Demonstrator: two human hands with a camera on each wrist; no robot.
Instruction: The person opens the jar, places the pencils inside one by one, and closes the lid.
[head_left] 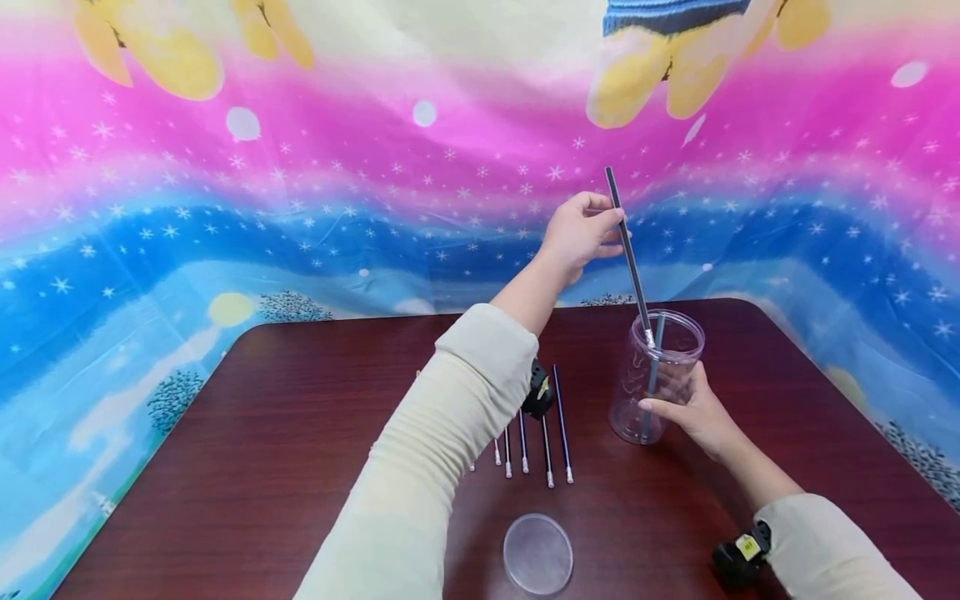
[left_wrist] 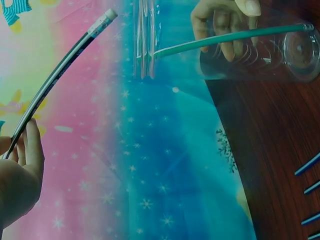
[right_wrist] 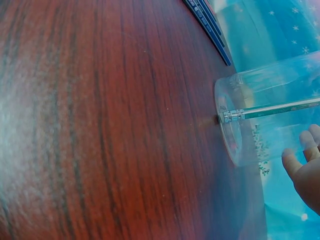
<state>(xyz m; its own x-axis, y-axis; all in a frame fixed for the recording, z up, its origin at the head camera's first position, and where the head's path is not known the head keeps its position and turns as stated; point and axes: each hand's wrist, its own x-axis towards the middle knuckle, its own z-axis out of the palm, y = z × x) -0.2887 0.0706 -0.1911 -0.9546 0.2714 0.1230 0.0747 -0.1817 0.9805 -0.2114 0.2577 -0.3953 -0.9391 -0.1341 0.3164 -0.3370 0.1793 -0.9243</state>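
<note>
My left hand [head_left: 583, 235] pinches a black-and-silver striped pencil [head_left: 632, 262] near its upper end. The pencil leans with its white eraser end down, and in the left wrist view that eraser [left_wrist: 111, 14] is just short of the jar's mouth. On the table stands a clear plastic jar [head_left: 628, 392], its open rim up. Curled around the jar's side is my right hand [head_left: 697, 412], thumb in front. Inside the jar a green pencil [left_wrist: 225, 37] stands slanted; the right wrist view shows its eraser end [right_wrist: 232, 116] at the jar's bottom.
Several dark pencils [head_left: 562, 425] lie side by side left of the jar, partly hidden by the left sleeve [head_left: 442, 417]. Nearer the front lies a round clear lid [head_left: 537, 553]. A patterned cloth [head_left: 360, 225] hangs behind the dark wooden table [head_left: 300, 400].
</note>
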